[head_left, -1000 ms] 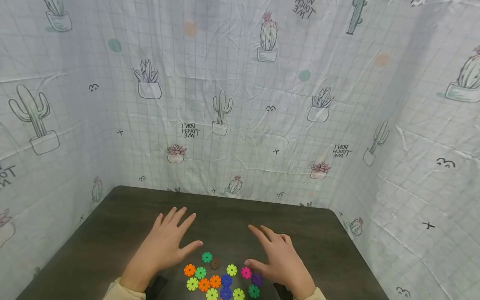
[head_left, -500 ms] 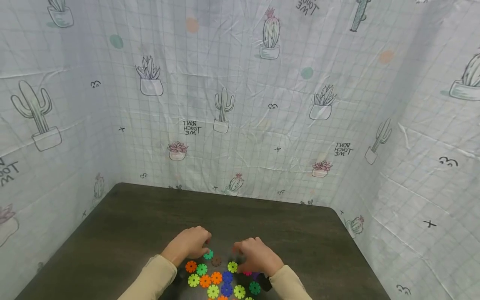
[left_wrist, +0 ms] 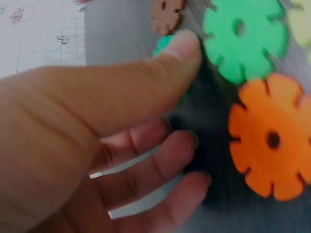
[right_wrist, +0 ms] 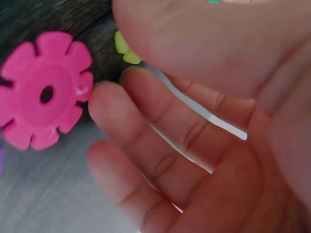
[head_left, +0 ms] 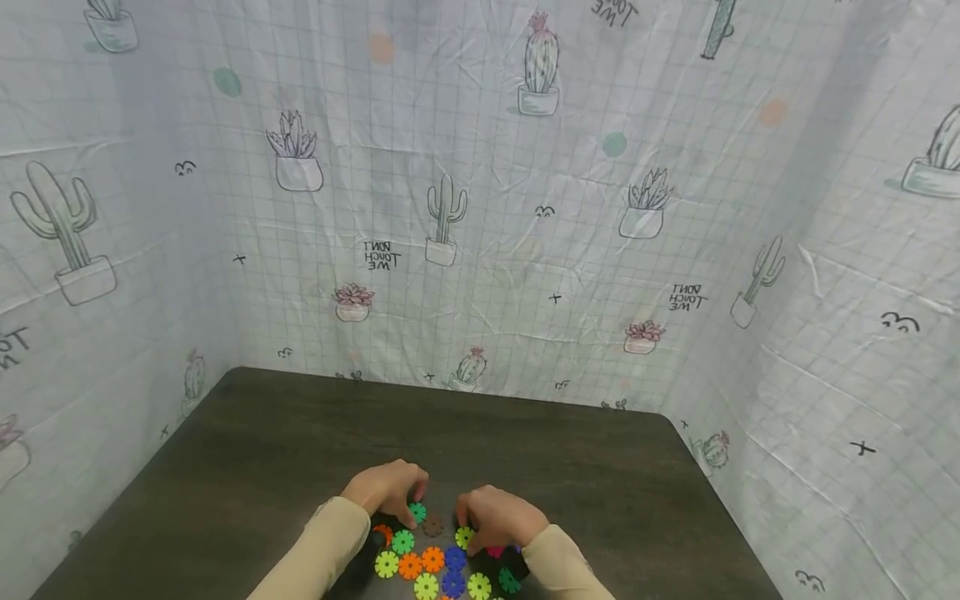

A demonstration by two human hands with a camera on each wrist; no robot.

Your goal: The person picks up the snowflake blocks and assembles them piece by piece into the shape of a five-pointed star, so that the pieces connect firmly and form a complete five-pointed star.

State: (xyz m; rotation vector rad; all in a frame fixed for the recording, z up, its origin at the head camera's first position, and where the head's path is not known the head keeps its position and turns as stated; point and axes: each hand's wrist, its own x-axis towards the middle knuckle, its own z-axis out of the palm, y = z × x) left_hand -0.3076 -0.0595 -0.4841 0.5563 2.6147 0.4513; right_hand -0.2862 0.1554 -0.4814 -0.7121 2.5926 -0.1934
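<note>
Several notched plastic discs in bright colours lie on the dark table. Near the back of them, my left hand reaches down over a teal disc, thumb and index finger on either side of it. In the left wrist view the thumb covers most of that disc, so firm contact cannot be told. My right hand bends over a yellow-green disc, its thumb and fingertips beside the edge. The right wrist view shows relaxed fingers, with a pink disc near their tips. Both discs appear to lie on the table.
A brown disc lies between the hands. Nearer are green, orange and blue discs, among others. Cactus-printed cloth hangs behind and beside the dark table.
Both hands, raised and spread a second ago, have come down and inward to the discs. Over the last half second the left has moved slightly right, the right slightly left. The discs stay in place.
</note>
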